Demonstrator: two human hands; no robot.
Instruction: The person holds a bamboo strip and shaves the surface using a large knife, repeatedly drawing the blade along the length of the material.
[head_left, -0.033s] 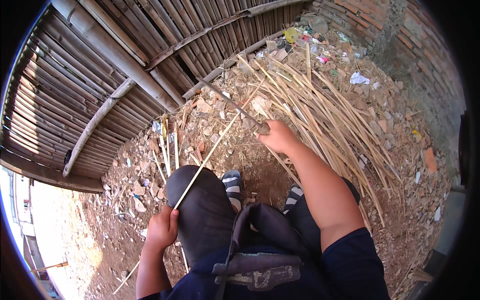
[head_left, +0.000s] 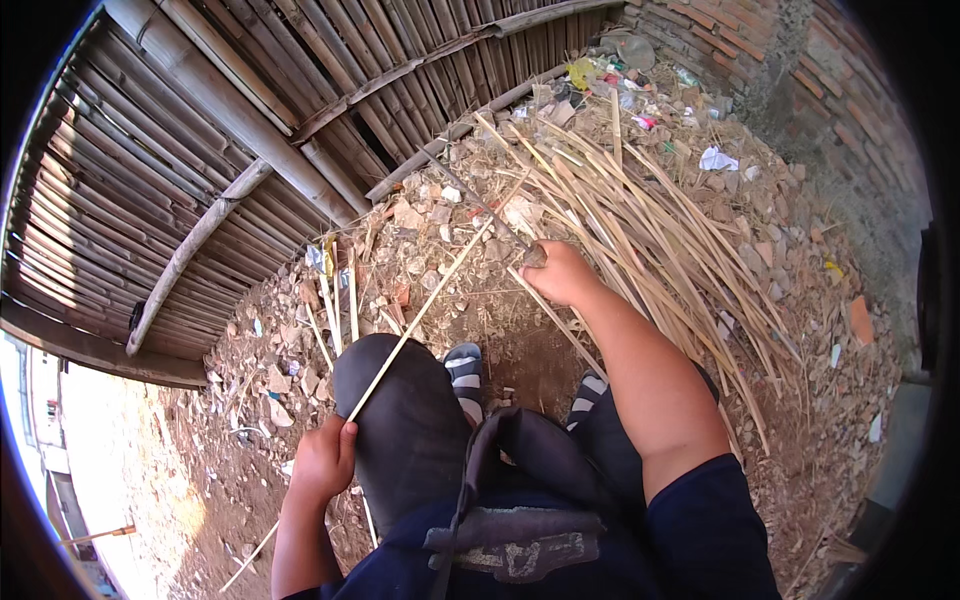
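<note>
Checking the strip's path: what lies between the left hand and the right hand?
In the head view, the thin pale bamboo strip runs from the left hand over the dark-trousered knee and rubble ground toward the right hand.

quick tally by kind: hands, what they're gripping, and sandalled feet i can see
hands: 2 (left hand, right hand)
bamboo strip held in the left hand: 1
dark blade gripped in the right hand: 1
striped sandals: 2 (left sandal, right sandal)
total: 6
</note>
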